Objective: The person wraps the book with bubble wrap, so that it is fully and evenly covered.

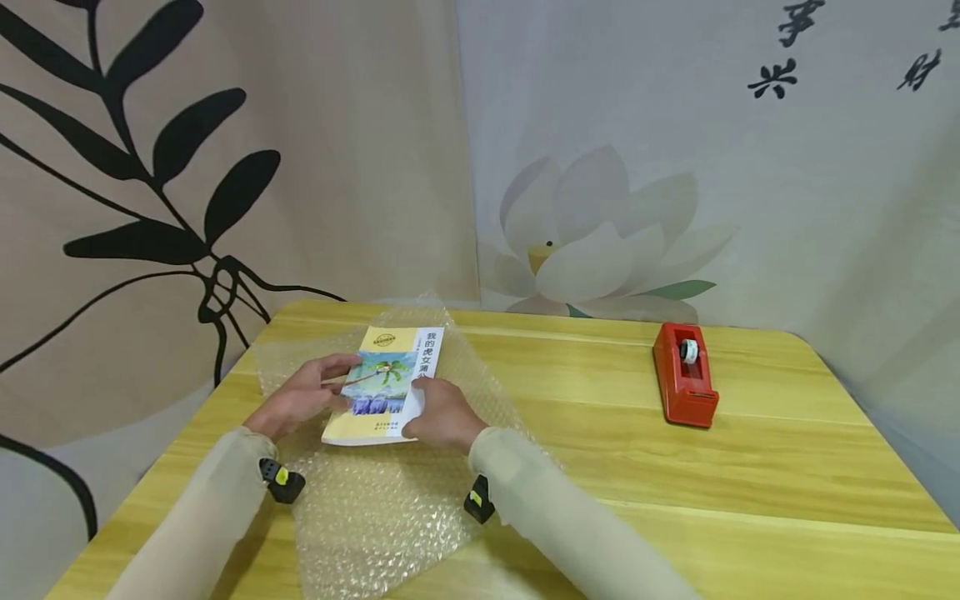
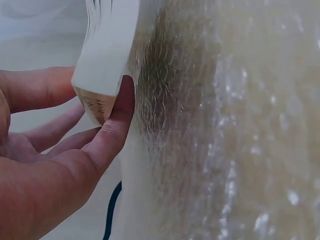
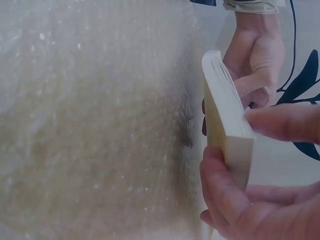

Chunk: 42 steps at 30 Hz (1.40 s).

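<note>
1. The book [image 1: 384, 372] is above the bubble wrap [image 1: 367, 517], left of the middle of the desk [image 1: 577, 400], printed cover up. In the wrist views it appears slightly raised from the sheet, so its weight presumably rests on the two hands.
2. The left hand [image 1: 309, 389] grips the book's left side, digits on both faces; this hold probably keeps that edge from dropping.
3. The right hand [image 1: 448, 415] pinches the lower right side, thumb on the cover and fingers beneath, which seems to counterbalance the opposite grip.
4. The bubble wrap spreads under the book and extends past it at the far and near ends; so laid, it offers cushioning with margin to spare.
5. The red tape dispenser [image 1: 697, 408] stands on the desk's right side, well apart from both hands, a position that likely keeps the working area unobstructed.
</note>
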Tool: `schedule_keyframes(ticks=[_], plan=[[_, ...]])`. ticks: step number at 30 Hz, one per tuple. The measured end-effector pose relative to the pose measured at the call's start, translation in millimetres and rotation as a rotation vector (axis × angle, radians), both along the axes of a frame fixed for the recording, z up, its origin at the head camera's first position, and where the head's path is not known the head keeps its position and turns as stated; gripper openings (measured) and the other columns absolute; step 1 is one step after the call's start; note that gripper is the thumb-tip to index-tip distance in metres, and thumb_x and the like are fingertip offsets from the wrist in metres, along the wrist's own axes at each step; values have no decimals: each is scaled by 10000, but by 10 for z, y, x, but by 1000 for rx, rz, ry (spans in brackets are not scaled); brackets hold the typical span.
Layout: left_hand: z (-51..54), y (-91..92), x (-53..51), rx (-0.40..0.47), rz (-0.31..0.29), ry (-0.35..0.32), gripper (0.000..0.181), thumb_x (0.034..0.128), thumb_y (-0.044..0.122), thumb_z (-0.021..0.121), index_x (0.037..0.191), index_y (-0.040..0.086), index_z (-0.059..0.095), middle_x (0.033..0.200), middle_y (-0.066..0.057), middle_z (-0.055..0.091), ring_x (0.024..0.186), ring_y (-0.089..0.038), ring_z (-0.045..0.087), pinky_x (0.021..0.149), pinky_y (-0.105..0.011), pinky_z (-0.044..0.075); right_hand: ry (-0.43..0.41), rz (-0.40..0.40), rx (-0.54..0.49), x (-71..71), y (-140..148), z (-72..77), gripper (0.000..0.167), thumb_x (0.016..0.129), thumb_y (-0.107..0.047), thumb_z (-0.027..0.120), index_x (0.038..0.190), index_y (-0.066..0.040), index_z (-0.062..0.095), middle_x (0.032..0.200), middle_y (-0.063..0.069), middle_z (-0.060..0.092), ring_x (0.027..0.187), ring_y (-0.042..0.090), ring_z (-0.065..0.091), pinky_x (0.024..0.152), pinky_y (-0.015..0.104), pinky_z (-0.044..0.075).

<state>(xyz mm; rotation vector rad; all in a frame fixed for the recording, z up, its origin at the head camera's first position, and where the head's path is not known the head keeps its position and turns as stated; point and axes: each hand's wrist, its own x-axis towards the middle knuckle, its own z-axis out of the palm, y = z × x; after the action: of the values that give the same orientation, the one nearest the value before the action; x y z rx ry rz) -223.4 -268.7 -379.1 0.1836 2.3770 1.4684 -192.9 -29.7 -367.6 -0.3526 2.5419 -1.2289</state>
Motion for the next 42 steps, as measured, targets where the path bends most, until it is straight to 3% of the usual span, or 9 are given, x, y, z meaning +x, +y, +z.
schedule_keyframes(ticks=[9,15,23,32,36,39,42], plan=[[-71,-30,-2,-1,7,11,741,876,-87,612,1544,-3,301,1598,-271,297,1368,-493,440,922,-334,555,3,7,22,-16,-32,-56,786,716,-15,804,1437,25,492,1192,138,655,884,153,592,822,267,525],[-89,-12,-3,-24,1,26,712,867,-85,624,1519,3,351,1577,-267,336,1303,-444,504,890,-333,556,9,23,25,-7,-16,-58,746,717,9,781,1410,46,506,1145,134,649,879,161,582,798,266,517],[-95,59,-16,-45,-6,32,695,785,-116,622,1445,-43,417,1527,-281,387,1224,-390,558,836,-299,545,-3,38,56,-20,-13,-95,705,714,9,783,1372,41,533,1077,107,661,857,155,580,793,265,520],[-53,136,1,-232,-9,51,567,842,-65,629,1388,16,500,1444,-294,480,1141,-344,614,835,-323,553,-11,63,125,-55,-16,-115,774,722,-15,802,1430,22,492,1234,142,645,991,190,602,983,345,527],[-63,135,7,-279,-17,54,550,856,-51,639,1384,33,513,1398,-284,523,1118,-332,618,820,-326,555,-44,66,75,-51,-19,-132,713,754,57,743,1420,31,488,1191,182,593,827,199,661,762,317,607],[-68,126,9,-295,-32,58,535,874,-28,648,1388,38,512,1375,-280,543,1117,-329,627,819,-326,559,-80,58,14,-44,-12,-140,692,763,140,666,1419,38,475,1174,206,526,703,211,647,553,279,589],[-63,113,3,-310,-60,74,521,898,-11,645,1396,39,502,1363,-286,558,1123,-329,644,825,-327,566,-62,56,37,-37,7,-131,729,762,130,661,1452,15,454,1235,219,508,740,190,603,531,239,561]])
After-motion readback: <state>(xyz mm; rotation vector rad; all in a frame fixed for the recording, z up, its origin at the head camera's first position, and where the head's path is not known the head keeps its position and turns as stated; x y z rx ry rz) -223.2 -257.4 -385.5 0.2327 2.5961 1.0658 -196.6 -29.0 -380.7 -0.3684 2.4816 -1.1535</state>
